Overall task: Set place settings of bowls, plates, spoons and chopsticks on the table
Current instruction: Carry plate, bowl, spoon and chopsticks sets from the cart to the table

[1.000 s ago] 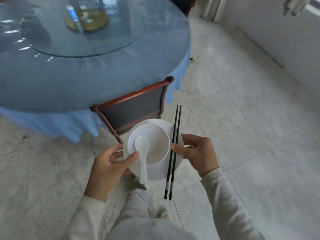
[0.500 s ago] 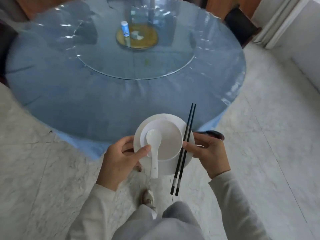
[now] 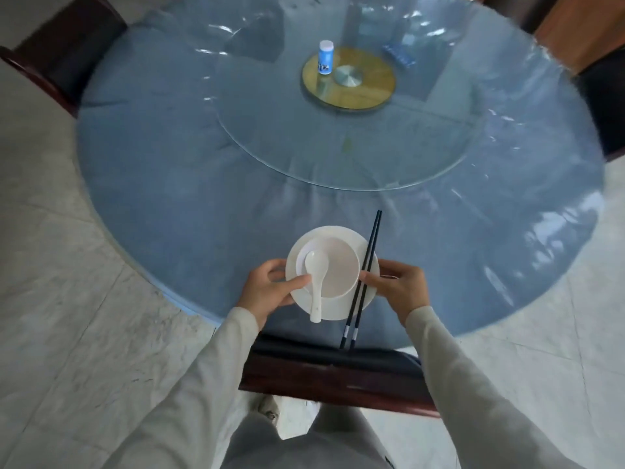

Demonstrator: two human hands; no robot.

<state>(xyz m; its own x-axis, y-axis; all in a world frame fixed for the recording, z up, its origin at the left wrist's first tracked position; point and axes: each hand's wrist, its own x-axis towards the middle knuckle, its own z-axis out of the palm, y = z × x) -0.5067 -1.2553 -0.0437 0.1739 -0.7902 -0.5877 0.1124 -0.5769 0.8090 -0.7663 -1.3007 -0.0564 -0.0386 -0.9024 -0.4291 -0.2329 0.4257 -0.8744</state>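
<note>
I hold a white plate (image 3: 304, 242) at the near edge of the round blue table (image 3: 169, 164). A white bowl (image 3: 338, 265) sits on the plate, and a white spoon (image 3: 316, 275) lies in the bowl with its handle pointing toward me. My left hand (image 3: 269, 289) grips the plate's left rim, thumb pressing the spoon. My right hand (image 3: 399, 287) grips the right rim and pins a pair of black chopsticks (image 3: 363, 275) across the plate. I cannot tell whether the plate touches the tabletop.
A glass turntable (image 3: 270, 147) covers the table's middle, with a gold hub (image 3: 348, 77) and a small blue-and-white bottle (image 3: 325, 58) on it. A dark wooden chair back (image 3: 331, 377) stands between me and the table. Other chairs stand at the far left (image 3: 64, 52) and right (image 3: 602, 89).
I have stepped closer to the table and the stacked setting has moved forward from over the floor to over the table's near edge. Both hands keep the same grip.
</note>
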